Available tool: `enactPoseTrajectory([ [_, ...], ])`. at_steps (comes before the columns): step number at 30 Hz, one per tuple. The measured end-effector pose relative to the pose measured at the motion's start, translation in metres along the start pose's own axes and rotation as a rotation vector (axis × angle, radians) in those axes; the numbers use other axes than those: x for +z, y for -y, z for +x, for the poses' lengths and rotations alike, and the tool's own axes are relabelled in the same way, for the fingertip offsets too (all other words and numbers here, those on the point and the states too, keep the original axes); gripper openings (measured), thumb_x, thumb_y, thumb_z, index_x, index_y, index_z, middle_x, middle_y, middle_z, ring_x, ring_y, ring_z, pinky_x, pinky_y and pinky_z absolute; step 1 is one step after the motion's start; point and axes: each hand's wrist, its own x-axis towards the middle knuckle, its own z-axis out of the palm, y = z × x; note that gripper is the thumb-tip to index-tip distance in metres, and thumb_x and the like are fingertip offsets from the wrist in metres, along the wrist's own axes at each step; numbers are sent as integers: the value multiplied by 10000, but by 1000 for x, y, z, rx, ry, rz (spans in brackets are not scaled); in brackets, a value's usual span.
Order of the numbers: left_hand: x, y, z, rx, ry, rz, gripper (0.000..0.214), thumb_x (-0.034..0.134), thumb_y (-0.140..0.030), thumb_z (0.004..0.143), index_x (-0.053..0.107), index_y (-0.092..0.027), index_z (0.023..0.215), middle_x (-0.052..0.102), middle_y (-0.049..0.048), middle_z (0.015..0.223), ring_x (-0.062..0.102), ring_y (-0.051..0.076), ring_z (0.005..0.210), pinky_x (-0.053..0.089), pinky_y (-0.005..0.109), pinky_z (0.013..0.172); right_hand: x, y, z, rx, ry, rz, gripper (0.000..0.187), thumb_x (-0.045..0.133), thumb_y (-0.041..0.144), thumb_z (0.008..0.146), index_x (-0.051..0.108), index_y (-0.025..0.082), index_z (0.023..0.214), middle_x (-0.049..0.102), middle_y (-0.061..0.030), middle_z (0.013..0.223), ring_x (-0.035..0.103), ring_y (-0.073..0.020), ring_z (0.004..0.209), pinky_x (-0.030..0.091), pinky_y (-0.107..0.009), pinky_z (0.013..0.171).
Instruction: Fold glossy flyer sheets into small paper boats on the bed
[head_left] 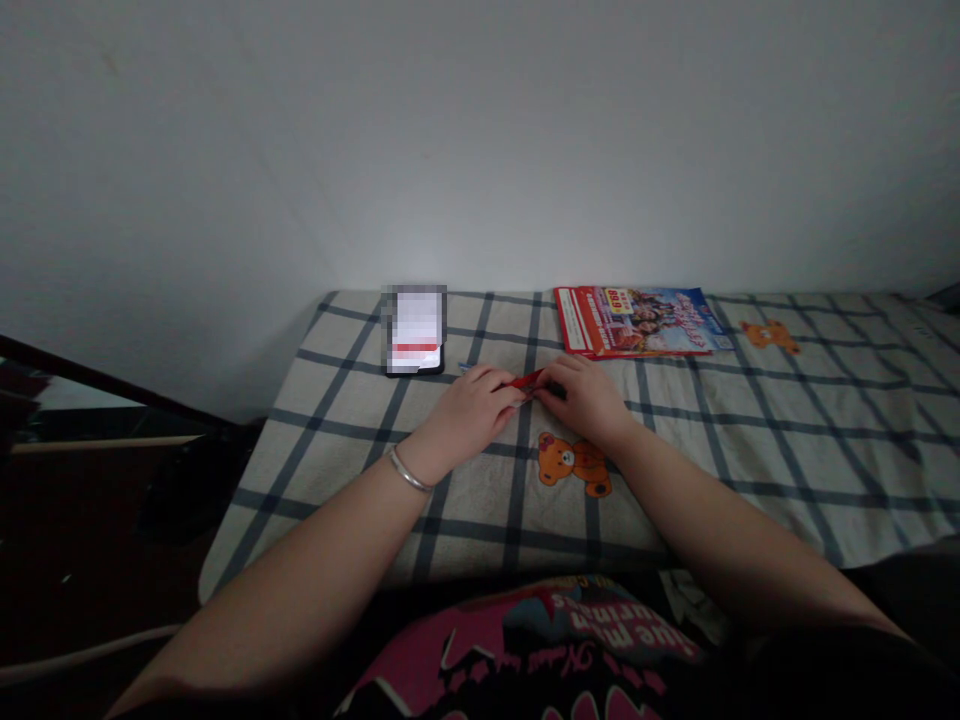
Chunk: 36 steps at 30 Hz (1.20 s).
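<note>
Between my two hands is a narrow red strip of folded paper (527, 380), low over the checked cloth. My left hand (474, 408) pinches its left part, with the fingers curled and a silver bangle on the wrist. A small bluish tip shows past the left fingers; whether it belongs to the strip I cannot tell. My right hand (583, 398) is closed on the strip's right end, its fingertips close to those of the left. Most of the paper is hidden by the fingers. Just beyond the right hand lies a stack of colourful printed flyers (637, 322).
A phone (415, 330) with a lit, blurred screen lies at the back left. The plaid cloth (337, 400) with printed bears covers the table, which meets a white wall (480, 150). Dark floor and a black bag-like shape (199, 485) are at the left.
</note>
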Motion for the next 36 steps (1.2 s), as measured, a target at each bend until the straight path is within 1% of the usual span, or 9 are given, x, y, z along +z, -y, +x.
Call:
enactPoseTrajectory([
  [5,0,-2,0,-9,-3,7,197,571,-160,928,665,-200,1097,617,65,1135,536,227,1117,469,412,986,2,1,2,41,-14,-26,82,655,196,820,575,215,820,645,-35,829,580,-226,814,425,-341,719],
  [9,-2,-4,0,-14,13,19,241,558,-128,922,667,-221,1116,620,67,1154,543,225,1119,477,420,970,3,2,2,55,-26,-22,102,634,199,830,535,222,822,639,-31,815,580,-218,795,414,-331,701],
  [14,-3,-2,-2,38,26,53,308,548,-130,928,660,-243,1192,620,80,1180,543,228,1129,472,427,979,6,3,1,99,-66,3,125,621,184,827,508,225,861,630,-30,784,583,-205,734,417,-322,667],
  [18,-4,-4,-3,78,34,113,315,521,-149,949,656,-241,1218,610,86,1201,532,240,1159,477,421,987,8,2,0,125,-76,31,150,624,176,822,500,219,894,648,-47,820,601,-211,750,429,-321,665],
  [22,-6,-9,-4,56,47,119,324,516,-142,944,641,-226,1232,603,89,1228,535,239,1176,489,418,987,8,1,-1,160,-83,63,180,641,186,819,503,214,930,654,-52,852,615,-213,775,444,-316,674],
  [26,-7,-13,-3,25,47,104,336,531,-132,921,634,-209,1231,600,97,1222,536,248,1174,499,420,972,6,2,-3,146,-88,53,146,608,176,840,501,222,928,650,-49,859,617,-214,797,456,-319,692],
  [31,-4,-13,-2,18,49,143,353,535,-152,910,599,-155,1257,599,105,1211,526,263,1164,487,418,980,5,3,-3,114,-103,49,146,584,166,852,510,220,966,659,-55,877,622,-213,820,467,-319,711],
  [36,-4,-16,0,10,42,201,336,523,-183,919,590,-151,1247,605,103,1191,527,269,1128,479,427,951,4,3,-4,107,-134,48,132,565,154,847,525,202,962,662,-68,872,623,-213,809,469,-318,709],
])
